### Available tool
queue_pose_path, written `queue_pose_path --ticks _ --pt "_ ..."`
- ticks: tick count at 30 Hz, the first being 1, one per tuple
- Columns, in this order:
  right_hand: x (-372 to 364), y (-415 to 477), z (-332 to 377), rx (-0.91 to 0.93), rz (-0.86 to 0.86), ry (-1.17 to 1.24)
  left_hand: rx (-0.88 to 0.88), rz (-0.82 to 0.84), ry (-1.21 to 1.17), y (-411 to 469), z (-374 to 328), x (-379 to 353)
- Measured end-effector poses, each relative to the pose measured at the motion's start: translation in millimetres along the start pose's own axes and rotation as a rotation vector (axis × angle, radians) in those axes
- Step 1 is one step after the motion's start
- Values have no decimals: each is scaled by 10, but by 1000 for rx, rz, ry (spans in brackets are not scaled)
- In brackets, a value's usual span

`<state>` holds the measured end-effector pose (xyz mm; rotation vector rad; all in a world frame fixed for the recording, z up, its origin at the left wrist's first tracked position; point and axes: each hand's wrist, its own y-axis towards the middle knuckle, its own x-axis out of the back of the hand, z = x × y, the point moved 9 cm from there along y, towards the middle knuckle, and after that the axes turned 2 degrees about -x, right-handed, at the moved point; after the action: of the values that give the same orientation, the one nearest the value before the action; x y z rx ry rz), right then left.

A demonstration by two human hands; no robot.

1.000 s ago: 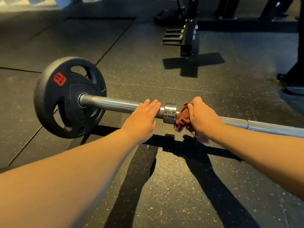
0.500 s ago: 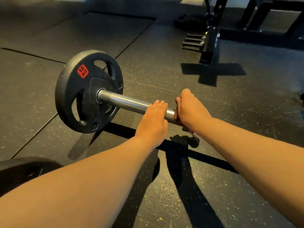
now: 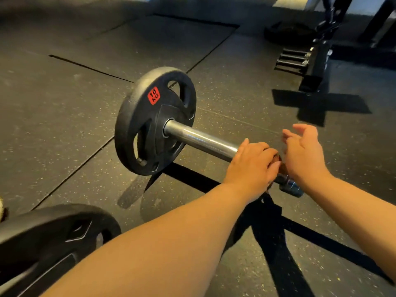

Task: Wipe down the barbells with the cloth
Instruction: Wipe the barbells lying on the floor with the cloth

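A barbell lies on the rubber floor, its chrome sleeve carrying a black 10 KG plate with a red label. My left hand rests on the sleeve's inner end, fingers curled over a brown cloth. Only small bits of the cloth show between the two hands and under the left palm. My right hand hovers just right of it with fingers spread, holding nothing. The sleeve's collar shows below the right wrist. The bar's shaft is hidden behind my right forearm.
A second black plate lies at the bottom left, close to my left forearm. A black rack base with chrome storage pegs stands at the upper right, with a dark plate on the floor behind it.
The cloth has gone from under my right hand to under my left hand on the sleeve. My right hand has opened and lifted off the bar. The view has swung left.
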<state>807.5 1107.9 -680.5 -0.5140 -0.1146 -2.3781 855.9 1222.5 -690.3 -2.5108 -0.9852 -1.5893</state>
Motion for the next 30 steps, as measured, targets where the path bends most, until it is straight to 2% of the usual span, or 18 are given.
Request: queue_pose_path --ticks 3,8,11,12,14,16,18,19,21,22,24,27,30 --pt "-136 -78 64 63 65 -185 -57 -66 61 -76 297 225" --pt "-251 -113 114 93 152 -319 303 -387 214 -236 1300 1084" --pt "-302 -121 135 98 175 -347 572 -465 109 -278 1697 1194" --pt "-316 -128 142 104 177 -358 584 -478 65 -275 1654 1142" --pt "-333 -134 153 114 176 -377 386 -437 69 -224 1293 870" --pt "-339 -152 170 118 172 -423 94 -270 75 -242 831 546" --pt "-340 -178 188 125 175 -468 -14 -181 100 -250 822 522" --pt "-340 -196 202 129 179 -480 14 -204 136 -228 969 601" --pt "-338 -207 203 133 178 -486 224 -334 135 -241 1437 841" --pt "-337 -207 198 135 175 -488 351 -437 67 -305 1637 983" --pt "-354 -205 189 143 170 -510 446 -550 -56 -371 1719 1039" --pt "-377 -205 172 159 158 -573 415 -431 2 -331 1297 833" --pt "-395 -200 159 139 166 -628 232 -294 54 -343 634 536"
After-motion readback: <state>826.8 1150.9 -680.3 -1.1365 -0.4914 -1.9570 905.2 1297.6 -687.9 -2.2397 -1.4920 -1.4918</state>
